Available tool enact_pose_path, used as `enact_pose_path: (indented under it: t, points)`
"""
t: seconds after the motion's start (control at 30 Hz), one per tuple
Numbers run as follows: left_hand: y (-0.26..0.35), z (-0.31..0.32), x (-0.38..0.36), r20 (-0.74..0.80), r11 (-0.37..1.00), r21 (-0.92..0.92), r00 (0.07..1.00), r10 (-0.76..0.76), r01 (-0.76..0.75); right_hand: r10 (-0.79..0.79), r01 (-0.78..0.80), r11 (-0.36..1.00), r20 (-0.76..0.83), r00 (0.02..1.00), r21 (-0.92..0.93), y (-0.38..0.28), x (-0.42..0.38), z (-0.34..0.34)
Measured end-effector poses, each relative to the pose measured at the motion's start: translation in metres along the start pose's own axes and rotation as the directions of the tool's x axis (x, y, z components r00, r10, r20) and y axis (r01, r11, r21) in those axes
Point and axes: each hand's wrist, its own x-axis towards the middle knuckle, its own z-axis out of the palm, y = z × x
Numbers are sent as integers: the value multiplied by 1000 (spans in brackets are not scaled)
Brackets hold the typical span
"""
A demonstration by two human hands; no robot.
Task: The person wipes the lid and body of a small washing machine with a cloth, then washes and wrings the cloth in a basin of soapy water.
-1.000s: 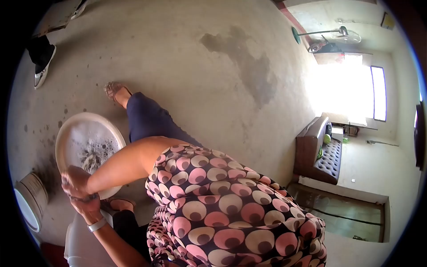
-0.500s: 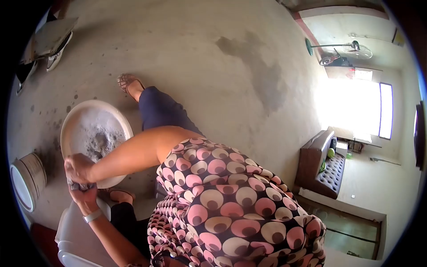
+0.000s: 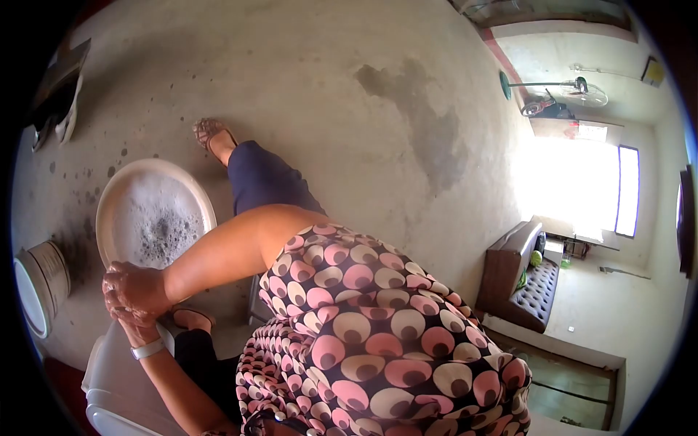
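A round white basin [image 3: 109, 189] of water with suds [image 3: 163, 229] stands on the floor. By its near rim my right hand [image 3: 136, 287] is closed over my left hand [image 3: 138, 330], with the fingers pressed together. Half a second ago a crumpled greyish cloth showed between the palms; now the hands cover it. A pale band [image 3: 147, 349] circles my left wrist. Both hands look wet.
A white bucket [image 3: 54, 272] stands left of the basin, and a pale plastic container [image 3: 120, 378] is below the hands. My sandalled foot [image 3: 211, 133] rests beyond the basin. Wet spots mark the concrete floor. A brown sofa [image 3: 520, 280] stands far right.
My right hand has shifted slightly right and down, closing over my left hand, so the greyish cloth is hidden. The view has shifted a little.
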Motion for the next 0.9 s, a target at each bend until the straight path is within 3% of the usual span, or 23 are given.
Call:
enact_pose_path:
  t: [0.03,0.13,0.23,0.27,0.4,0.6,0.67,0.77,0.87,0.9]
  points:
    - [-6,4,3,-17,988,150,999,27,-24,-98,95,979,-7,995,-183,2,0,3]
    - [-31,17,16,-59,915,397,993,99,-68,-38,45,987,47,998,-155,6,7,2]
    - [-46,27,22,-129,863,485,964,231,-142,41,-42,994,-11,999,-102,-5,13,-5]
    - [-54,29,22,-102,892,432,975,195,-134,83,-86,993,-39,996,-76,-8,14,-9]
    - [16,13,-21,22,990,79,993,113,-114,185,-184,983,-84,979,11,-18,20,-15]
    - [38,-5,-36,114,944,-307,980,162,-120,324,-307,941,-123,938,139,-21,21,-30]
    - [43,-14,-36,166,956,-261,969,182,-135,376,-350,918,-132,917,187,-24,24,-36]
    - [63,-25,-39,276,975,86,946,172,-203,464,-415,865,-137,875,282,-27,29,-40]
    - [62,-14,-45,193,982,173,980,45,-79,555,-477,795,-130,822,375,-31,36,-46]
    - [47,-6,-44,173,962,-272,981,90,-40,587,-498,766,-126,800,407,-34,40,-45]
